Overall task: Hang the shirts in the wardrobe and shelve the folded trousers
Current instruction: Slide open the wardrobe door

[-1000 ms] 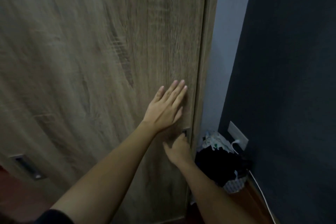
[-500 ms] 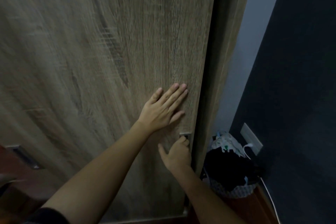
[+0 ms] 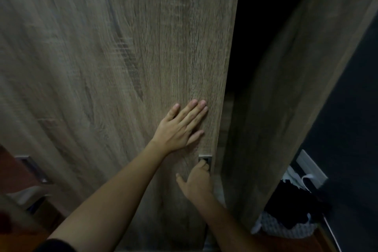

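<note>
A wood-grain sliding wardrobe door (image 3: pixel 122 57) fills most of the view, slid partly left. My left hand (image 3: pixel 181 127) lies flat on the door near its right edge, fingers spread. Below it, my right hand (image 3: pixel 197 180) has its fingertips hooked in the small metal recessed handle (image 3: pixel 205 159) at the door's edge. To the right of the door, a dark gap (image 3: pixel 251 47) shows the wardrobe's inside, too dark to make out. No shirts or folded trousers are visible.
The wardrobe's side panel (image 3: pixel 286 98) stands right of the gap. A laundry basket (image 3: pixel 286 225) of dark clothes sits on the floor by the dark wall, under a white socket plate (image 3: pixel 311 168) with a cable. Another recessed handle (image 3: pixel 32 168) shows at the left.
The door has slid to the left, and the dark gap at its right edge has widened from closed to a broad opening. Both hands moved left with the door.
</note>
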The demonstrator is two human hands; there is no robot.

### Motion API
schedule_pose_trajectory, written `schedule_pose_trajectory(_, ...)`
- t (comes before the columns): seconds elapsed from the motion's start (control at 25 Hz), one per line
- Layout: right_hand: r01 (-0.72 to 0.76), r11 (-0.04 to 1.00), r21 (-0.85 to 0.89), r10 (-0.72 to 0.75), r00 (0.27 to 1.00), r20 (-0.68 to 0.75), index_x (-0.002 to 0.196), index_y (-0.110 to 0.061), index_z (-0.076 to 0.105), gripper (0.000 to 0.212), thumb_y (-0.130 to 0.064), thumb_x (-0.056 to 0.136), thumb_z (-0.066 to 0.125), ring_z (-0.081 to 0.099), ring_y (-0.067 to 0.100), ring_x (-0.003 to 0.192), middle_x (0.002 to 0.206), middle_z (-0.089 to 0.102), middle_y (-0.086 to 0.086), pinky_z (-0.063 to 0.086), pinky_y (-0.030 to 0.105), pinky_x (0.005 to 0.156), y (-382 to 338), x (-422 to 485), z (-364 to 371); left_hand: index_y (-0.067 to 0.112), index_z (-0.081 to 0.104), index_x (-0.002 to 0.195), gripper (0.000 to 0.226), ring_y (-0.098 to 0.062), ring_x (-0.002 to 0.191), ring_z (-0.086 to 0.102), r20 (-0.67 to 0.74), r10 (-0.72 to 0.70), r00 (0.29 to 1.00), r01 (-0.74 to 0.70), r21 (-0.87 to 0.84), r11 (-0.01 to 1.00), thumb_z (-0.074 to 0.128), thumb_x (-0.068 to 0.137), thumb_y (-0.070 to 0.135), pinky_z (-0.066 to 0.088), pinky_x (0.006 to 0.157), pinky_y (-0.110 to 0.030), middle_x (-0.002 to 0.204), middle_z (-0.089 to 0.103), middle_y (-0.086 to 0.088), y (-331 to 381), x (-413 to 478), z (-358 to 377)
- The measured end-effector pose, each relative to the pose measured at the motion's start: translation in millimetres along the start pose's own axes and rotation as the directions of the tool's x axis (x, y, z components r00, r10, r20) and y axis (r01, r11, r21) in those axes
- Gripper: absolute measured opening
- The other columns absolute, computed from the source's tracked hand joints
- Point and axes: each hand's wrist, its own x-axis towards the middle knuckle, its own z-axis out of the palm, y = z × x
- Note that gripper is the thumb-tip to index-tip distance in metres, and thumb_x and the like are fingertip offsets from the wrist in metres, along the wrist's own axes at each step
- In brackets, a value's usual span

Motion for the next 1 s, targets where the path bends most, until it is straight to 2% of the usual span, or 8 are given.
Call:
schedule_pose_trajectory(0.2, 0.084, 0.996, 0.021, -0.086, 0.993, 0.077, 0.125, -0.006, 0.029, 0.067, -0.047, 0.082, 0.060, 0.054, 0.026, 0.114, 0.128, 0.047, 0.013, 0.049, 0.032, 0.088, -65.5, -10.8, 46.2, 0.011, 0.011, 0.151, 0.075, -0.018, 0.147, -0.003, 0.011, 0.008, 1.000, -0.008, 0.034, 0.999, 0.035, 0.094, 0.054, -0.005, 0.116, -0.040, 0.160, -0.007, -0.006, -71.8, -60.6, -6.0)
schedule_pose_trajectory(0.52, 0.182, 0.983, -0.014, -0.178, 0.973, 0.150, 0.126, -0.005, 0.028, 0.060, -0.037, 0.085, 0.058, 0.054, 0.026, 0.115, 0.128, 0.047, 0.014, 0.046, 0.031, 0.089, -165.6, -37.5, 116.3, 0.009, 0.007, 0.151, 0.078, -0.020, 0.147, -0.004, 0.046, -0.002, 0.999, -0.001, 0.072, 0.997, 0.034, 0.094, 0.055, -0.005, 0.116, -0.041, 0.159, -0.008, -0.007, -176.0, -146.5, -20.0)
schedule_pose_trajectory(0.64, 0.222, 0.975, -0.023, -0.215, 0.962, 0.168, 0.131, -0.003, 0.026, 0.064, -0.036, 0.086, 0.057, 0.054, 0.026, 0.116, 0.130, 0.046, 0.015, 0.045, 0.031, 0.090, -196.1, -44.8, 134.9, 0.009, 0.006, 0.151, 0.078, -0.020, 0.147, -0.004, 0.074, -0.011, 0.997, 0.005, 0.083, 0.997, 0.034, 0.094, 0.054, -0.005, 0.116, -0.042, 0.159, -0.008, -0.007, -207.7, -172.9, -25.3)
schedule_pose_trajectory(0.8, 0.286, 0.957, -0.056, -0.266, 0.936, 0.230, 0.142, 0.001, 0.014, 0.076, -0.033, 0.088, 0.055, 0.049, 0.027, 0.122, 0.136, 0.042, 0.017, 0.042, 0.031, 0.096, -223.1, -50.9, 151.8, 0.009, 0.006, 0.151, 0.077, -0.020, 0.147, -0.004, 0.104, -0.021, 0.994, 0.012, 0.086, 0.996, 0.034, 0.094, 0.054, -0.004, 0.116, -0.042, 0.159, -0.009, -0.008, -238.8, -198.5, -33.5)
schedule_pose_trajectory(1.0, 0.343, 0.936, -0.074, -0.311, 0.909, 0.276, 0.140, 0.000, 0.017, 0.077, -0.033, 0.085, 0.059, 0.051, 0.027, 0.120, 0.134, 0.045, 0.016, 0.044, 0.033, 0.094, -247.3, -55.2, 167.8, 0.009, 0.005, 0.151, 0.074, -0.020, 0.147, -0.005, 0.171, -0.033, 0.985, 0.019, 0.086, 0.996, 0.030, 0.096, 0.052, 0.001, 0.116, -0.042, 0.159, -0.011, -0.007, -266.0, -220.7, -44.2)
